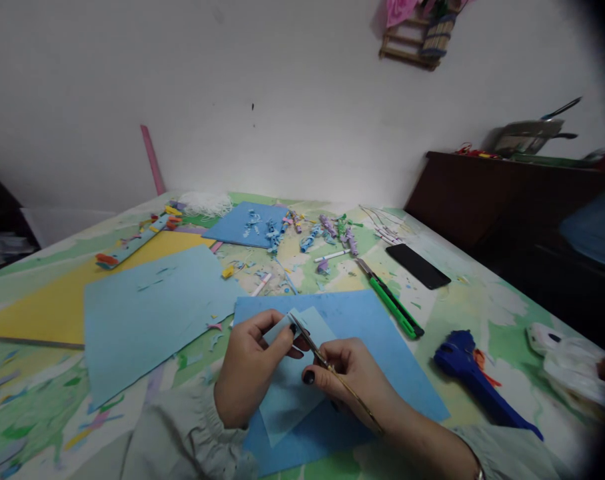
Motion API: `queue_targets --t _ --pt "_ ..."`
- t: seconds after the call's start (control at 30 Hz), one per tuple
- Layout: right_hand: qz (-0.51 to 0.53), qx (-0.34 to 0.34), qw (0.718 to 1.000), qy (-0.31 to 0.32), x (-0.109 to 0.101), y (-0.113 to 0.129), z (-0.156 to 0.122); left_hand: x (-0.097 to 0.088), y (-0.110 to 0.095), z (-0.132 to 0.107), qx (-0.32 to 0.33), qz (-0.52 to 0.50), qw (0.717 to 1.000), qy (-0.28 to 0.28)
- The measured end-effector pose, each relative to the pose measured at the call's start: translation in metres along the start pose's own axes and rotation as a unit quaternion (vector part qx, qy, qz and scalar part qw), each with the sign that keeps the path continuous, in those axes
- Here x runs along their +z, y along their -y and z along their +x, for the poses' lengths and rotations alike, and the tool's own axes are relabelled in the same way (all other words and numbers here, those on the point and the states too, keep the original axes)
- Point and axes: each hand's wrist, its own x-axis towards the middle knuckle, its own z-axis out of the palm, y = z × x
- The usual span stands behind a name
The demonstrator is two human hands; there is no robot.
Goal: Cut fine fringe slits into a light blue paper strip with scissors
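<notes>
My left hand (255, 363) is closed, pinching a small pale blue piece of craft foam (281, 328) between thumb and fingers. In my right hand (355, 373) is a slim metal tool (350, 388) with a narrow silver tip and a gold-coloured handle; its exact kind is unclear. The tool's tip meets the foam piece beside my left thumb. Beneath both hands lies a pale blue foam sheet (282, 417), on top of a larger blue foam sheet (407, 393). My fingers partly cover the small piece.
Right of the sheets lie a green utility knife (395, 307), a black phone (417, 265) and a blue glue gun (475, 383). Leftward are a light blue sheet (157, 320) and a yellow sheet (37, 310). Behind, foam scraps and decorated sticks (310, 237) lie scattered near white string (205, 203).
</notes>
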Motion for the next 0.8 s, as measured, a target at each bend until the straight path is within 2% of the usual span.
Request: queue_targets --t 0.8 --pt "-0.004 0.008 1.000 -0.011 0.0009 0.0019 -0.0007 0.0012 -0.0015 0.0002 -0.005 0.001 0.999 0.034"
